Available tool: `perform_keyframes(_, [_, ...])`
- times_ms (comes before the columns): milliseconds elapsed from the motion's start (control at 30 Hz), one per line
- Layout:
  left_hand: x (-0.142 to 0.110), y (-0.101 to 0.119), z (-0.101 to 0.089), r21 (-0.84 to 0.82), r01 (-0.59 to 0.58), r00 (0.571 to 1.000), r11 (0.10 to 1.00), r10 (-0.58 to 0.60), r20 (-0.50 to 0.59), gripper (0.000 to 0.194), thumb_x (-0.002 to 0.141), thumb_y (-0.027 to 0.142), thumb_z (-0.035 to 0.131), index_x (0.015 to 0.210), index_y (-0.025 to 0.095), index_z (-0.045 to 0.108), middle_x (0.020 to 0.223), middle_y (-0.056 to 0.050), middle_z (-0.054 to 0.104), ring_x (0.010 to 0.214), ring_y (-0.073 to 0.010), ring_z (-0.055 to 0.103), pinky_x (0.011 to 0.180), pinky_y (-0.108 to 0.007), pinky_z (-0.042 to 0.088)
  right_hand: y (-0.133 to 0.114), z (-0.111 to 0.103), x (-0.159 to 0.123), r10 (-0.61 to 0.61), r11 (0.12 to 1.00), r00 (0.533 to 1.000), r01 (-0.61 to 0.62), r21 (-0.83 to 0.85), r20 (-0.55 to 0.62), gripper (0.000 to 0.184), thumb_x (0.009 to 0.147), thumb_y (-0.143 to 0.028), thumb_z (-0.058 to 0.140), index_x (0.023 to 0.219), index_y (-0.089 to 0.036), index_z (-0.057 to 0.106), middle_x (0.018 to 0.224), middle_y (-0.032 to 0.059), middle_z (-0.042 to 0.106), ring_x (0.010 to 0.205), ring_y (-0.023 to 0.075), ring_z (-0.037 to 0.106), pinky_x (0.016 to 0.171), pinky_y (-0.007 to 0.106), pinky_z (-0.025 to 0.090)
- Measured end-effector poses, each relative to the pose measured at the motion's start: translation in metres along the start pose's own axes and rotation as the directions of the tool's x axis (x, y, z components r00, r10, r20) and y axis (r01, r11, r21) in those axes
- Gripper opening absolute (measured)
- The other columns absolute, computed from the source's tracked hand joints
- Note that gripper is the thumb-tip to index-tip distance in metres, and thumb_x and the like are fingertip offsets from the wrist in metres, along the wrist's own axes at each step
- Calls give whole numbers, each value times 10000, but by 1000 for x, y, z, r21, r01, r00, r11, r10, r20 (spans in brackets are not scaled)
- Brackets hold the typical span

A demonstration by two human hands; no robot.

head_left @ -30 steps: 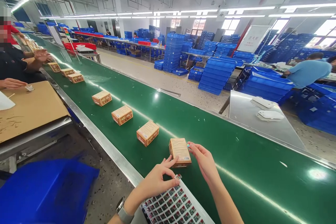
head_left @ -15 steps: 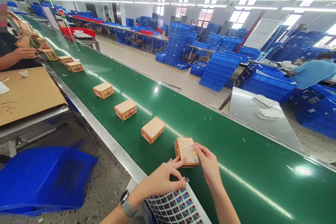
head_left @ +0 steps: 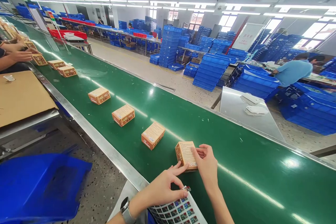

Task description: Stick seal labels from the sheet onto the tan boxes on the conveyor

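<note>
Nearest to me on the green conveyor belt (head_left: 236,147) lies a small brown and cream carton (head_left: 187,148), printed side up. My right hand (head_left: 208,166) is closed at its right edge, thumb flat on the top face and fingers curled by the side. With its fingertips, my left hand (head_left: 166,186) touches the carton's near left corner. Its thumb pinches the top edge of a sheet of stickers (head_left: 181,212), printed in rows of small dark coloured labels. One label sticks up at the sheet's corner. Whatever is under my right thumb is hidden.
Further up the belt stand similar cartons, including a carton (head_left: 153,135) just beyond mine. A co-worker's hands (head_left: 18,56) are at the far left. A cardboard-topped table (head_left: 23,98) and blue bin (head_left: 39,185) are left; a metal table (head_left: 236,112) stands across the belt.
My right thumb has slid further onto the carton's top, covering the small bluish label seen there before. The view has turned slightly right. My left hand still holds the sheet.
</note>
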State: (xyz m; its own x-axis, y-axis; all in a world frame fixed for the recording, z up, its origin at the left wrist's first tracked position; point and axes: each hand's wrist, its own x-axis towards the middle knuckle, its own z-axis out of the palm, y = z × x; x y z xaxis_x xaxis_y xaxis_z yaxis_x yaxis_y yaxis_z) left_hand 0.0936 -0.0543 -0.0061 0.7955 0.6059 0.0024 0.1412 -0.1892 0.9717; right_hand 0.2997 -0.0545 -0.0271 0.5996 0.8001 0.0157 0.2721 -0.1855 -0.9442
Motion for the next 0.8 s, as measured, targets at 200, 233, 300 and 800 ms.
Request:
perform_keyframes(200, [-17,-5,4,-79,214,964,974,-223,-142,315,851,414,623,728,152,749,672,-24,717,653,-173,632,610,-253,433,-10,-21,-8,-69,986,998,67,-155,-10,393,852,-516,568,1093,-205,575,910,84,733,836,263,673,769,384,513])
perform_keyframes(233, [-20,-4,3,-83,244,954,966,-255,-157,339,854,419,611,709,138,734,589,-1,649,568,-136,548,540,-233,355,-14,-24,-15,-112,978,993,114,-174,23,372,872,-515,546,1078,-210,601,979,95,728,894,270,669,809,394,509])
perform_keyframes(300, [-24,-1,0,-99,256,945,961,-271,-184,346,844,418,612,685,127,710,555,22,554,541,-106,433,515,-231,271,-24,-26,-32,-216,953,962,244,-178,165,330,901,-495,525,1036,-223,654,1073,103,713,995,282,654,882,411,499])
perform_keyframes(800, [-27,4,-8,-209,227,954,951,-261,-147,262,809,362,642,694,129,675,572,49,435,567,-96,314,519,-228,209,-39,-9,-76,-436,827,747,552,-103,502,97,915,-282,576,860,-254,651,1195,84,662,1159,272,590,999,458,470])
